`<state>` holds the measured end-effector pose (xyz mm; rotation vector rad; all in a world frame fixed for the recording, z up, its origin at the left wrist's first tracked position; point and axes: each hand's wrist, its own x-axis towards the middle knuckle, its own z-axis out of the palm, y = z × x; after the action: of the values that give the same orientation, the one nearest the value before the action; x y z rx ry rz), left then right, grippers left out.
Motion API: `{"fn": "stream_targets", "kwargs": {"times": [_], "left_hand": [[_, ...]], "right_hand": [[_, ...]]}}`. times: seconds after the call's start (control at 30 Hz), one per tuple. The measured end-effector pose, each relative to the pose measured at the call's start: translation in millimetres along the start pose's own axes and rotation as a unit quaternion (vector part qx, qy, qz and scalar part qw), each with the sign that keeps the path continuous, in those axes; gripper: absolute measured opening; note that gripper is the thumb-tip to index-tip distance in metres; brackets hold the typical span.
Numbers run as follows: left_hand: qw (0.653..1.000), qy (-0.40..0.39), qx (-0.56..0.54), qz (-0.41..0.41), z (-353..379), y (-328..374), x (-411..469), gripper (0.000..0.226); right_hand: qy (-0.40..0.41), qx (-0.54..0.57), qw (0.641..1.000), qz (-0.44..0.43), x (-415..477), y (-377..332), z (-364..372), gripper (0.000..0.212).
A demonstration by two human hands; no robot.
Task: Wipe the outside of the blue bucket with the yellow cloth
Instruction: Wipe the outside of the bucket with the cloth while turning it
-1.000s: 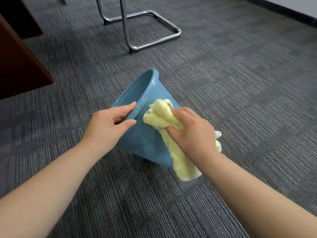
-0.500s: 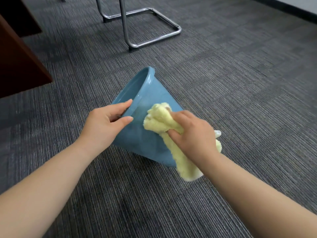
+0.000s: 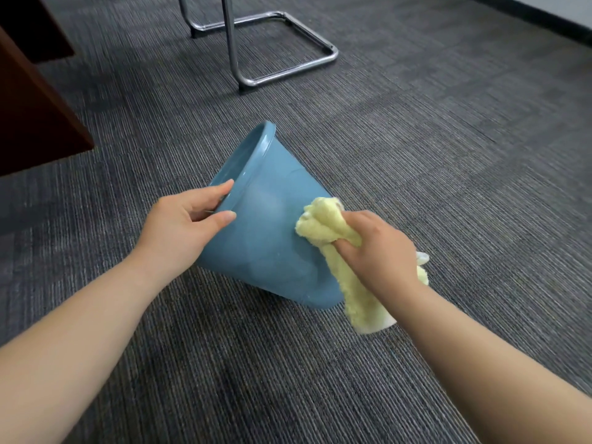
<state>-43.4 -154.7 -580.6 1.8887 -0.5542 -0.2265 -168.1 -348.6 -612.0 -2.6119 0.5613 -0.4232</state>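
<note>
The blue bucket (image 3: pixel 266 248) lies tipped over on the grey carpeted floor (image 3: pixel 448 161), about midway across the visible stretch. Its open mouth is raised and turned toward the far left. Its narrower base end points to the near right, and there its lower side meets the carpet.

The left hand (image 3: pixel 179 232) has its grip closed on the bucket's rim at the near side of the mouth. The thumb is laid on the outer wall and the forefinger stretches along the rim's edge, while the other fingers are tucked where the view does not reach them.

The right hand (image 3: pixel 378 251) has its grip clenched round the yellow cloth (image 3: pixel 323 219). A bunched wad pokes out past the knuckles and is pressed against the bucket's outer wall, on the right flank toward the base. The rest of the cloth trails down below the wrist, just beside the base, showing a pale edge at its lower end. It seems to reach the carpet, though contact cannot be made out for sure.

Toward the far edge of the floor stands a chrome tube chair frame (image 3: pixel 288 68), well apart from the bucket. At the left edge is a dark reddish-brown wooden panel (image 3: pixel 35 123). A dark skirting strip (image 3: pixel 544 25) runs across the far right corner.
</note>
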Motion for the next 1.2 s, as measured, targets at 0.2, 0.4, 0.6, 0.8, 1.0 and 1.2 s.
{"fn": "stream_targets", "kwargs": {"times": [0.2, 0.4, 0.6, 0.8, 1.0, 1.2], "left_hand": [[1.000, 0.008, 0.012, -0.002, -7, -4, 0, 0.048], [0.998, 0.037, 0.040, -0.025, -13, -7, 1, 0.051], [0.999, 0.029, 0.040, -0.022, -12, -4, 1, 0.051], [0.997, 0.039, 0.054, -0.032, -12, -1, 0, 0.051], [0.995, 0.046, 0.069, -0.048, -10, 3, 3, 0.047], [0.995, 0.051, 0.062, -0.062, -12, 2, 1, 0.047]], "right_hand": [[-0.017, -0.014, 0.999, 0.035, -12, 15, 7, 0.030], [-0.023, -0.014, 0.993, -0.115, -22, 4, 9, 0.033], [-0.043, -0.032, 0.996, 0.077, -10, 35, 9, 0.028], [-0.065, -0.030, 0.993, 0.098, -23, 39, 13, 0.025], [-0.102, -0.019, 0.995, 0.003, -27, 34, 11, 0.034], [-0.099, -0.058, 0.981, 0.158, -23, 66, 7, 0.021]]}}
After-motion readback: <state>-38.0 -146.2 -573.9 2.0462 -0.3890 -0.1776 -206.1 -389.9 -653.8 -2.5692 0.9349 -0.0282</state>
